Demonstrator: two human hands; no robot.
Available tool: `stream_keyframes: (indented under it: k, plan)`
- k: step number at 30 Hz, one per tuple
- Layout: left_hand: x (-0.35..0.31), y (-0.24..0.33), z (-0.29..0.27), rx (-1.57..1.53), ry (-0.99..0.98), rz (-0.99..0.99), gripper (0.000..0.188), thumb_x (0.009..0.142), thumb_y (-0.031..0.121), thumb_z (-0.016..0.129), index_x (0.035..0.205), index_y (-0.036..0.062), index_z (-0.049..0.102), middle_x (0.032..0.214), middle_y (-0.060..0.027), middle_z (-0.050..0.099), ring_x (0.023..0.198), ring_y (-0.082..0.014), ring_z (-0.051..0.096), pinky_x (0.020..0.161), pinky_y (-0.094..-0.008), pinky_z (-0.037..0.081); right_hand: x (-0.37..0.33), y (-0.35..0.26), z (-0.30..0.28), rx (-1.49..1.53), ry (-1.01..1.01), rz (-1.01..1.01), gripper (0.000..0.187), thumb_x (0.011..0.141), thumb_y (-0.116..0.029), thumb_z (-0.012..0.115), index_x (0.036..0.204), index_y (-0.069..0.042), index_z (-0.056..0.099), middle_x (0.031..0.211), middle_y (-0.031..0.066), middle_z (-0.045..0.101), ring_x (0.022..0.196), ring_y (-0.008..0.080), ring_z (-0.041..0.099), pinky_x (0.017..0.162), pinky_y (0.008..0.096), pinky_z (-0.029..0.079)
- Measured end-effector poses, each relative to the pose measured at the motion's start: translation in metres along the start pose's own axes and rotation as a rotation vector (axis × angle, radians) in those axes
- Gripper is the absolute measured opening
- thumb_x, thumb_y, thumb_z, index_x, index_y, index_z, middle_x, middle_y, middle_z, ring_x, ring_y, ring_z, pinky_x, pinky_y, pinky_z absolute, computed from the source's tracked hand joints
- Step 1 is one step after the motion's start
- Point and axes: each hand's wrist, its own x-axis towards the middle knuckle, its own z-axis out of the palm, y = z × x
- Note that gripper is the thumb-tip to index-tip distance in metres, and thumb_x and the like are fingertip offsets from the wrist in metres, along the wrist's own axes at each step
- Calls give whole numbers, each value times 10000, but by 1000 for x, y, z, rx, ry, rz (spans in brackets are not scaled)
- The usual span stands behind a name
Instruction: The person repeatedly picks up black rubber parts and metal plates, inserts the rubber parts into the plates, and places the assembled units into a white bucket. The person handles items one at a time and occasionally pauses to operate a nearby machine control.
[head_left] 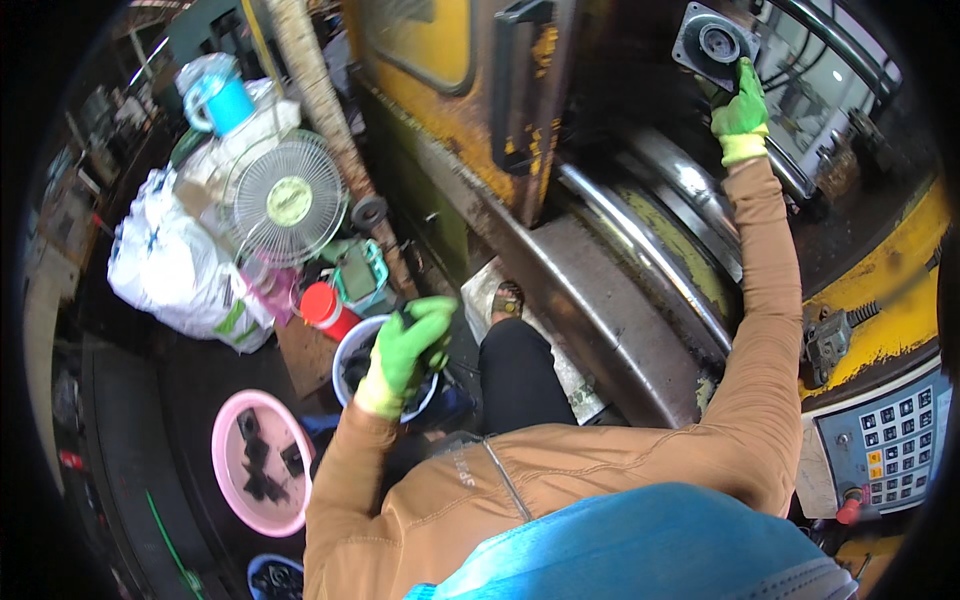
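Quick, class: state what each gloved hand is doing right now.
Left hand: closed on a small dark part above the white bowl.
Right hand: gripping the black square plate.

Workshop interior, dim. Large yellow machine with worn, chipped paint from twelve to three o'clock; grey keypad panel at four. Dark, stained floor at eight. Small desk fan and white sacks at ten.

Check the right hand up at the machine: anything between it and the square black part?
Nothing visible. The right hand already touches the lower edge of the square black part. The left hand is down at the white bowl.
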Motion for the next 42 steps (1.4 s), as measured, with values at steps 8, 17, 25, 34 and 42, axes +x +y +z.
stream_keyframes:
  k: [8, 17, 25, 34, 42]
  plan:
    - [-1, 63, 29, -270, -120, 208, 411, 975, 433, 464, 1102, 71, 612, 820, -9, 614, 510, -68, 446, 444, -217, 361, -171, -99, 142, -599, -954, -1246, 282, 728, -74, 677, 1009, -82, 668, 1020, 55, 654, 978, 250, 626, 894, 390, 504]
    - [-51, 20, -38, -349, 535, 366, 205, 846, 266, 686, 801, 67, 660, 630, -14, 587, 448, -101, 502, 433, -244, 397, -221, -61, 180, -485, -711, -849, 415, 717, -142, 840, 1061, -61, 622, 1052, 98, 652, 965, 286, 625, 829, 415, 505]
    - [-120, -16, -115, -116, 940, 494, 278, 840, 297, 709, 856, 20, 687, 634, -22, 590, 498, -119, 526, 493, -271, 414, -142, 105, 188, 232, -464, 549, 316, 888, -224, 674, 1087, -15, 545, 944, 140, 641, 828, 294, 650, 805, 403, 509]
    - [-207, -85, -211, -290, 1229, 357, 294, 855, 286, 647, 857, -6, 613, 591, -141, 569, 350, -208, 457, 349, -340, 367, -168, 29, 140, 76, -409, 682, 395, 880, -411, 574, 1122, -105, 512, 1151, 101, 518, 1079, 279, 500, 922, 451, 404]
    - [-262, -165, -362, -460, 1676, -16, 173, 884, 249, 579, 813, 97, 619, 715, -88, 614, 626, -227, 598, 558, -370, 476, -267, -61, 129, -436, -273, -793, 255, 844, -171, 682, 996, 30, 642, 931, 139, 645, 811, 267, 624, 753, 340, 516]
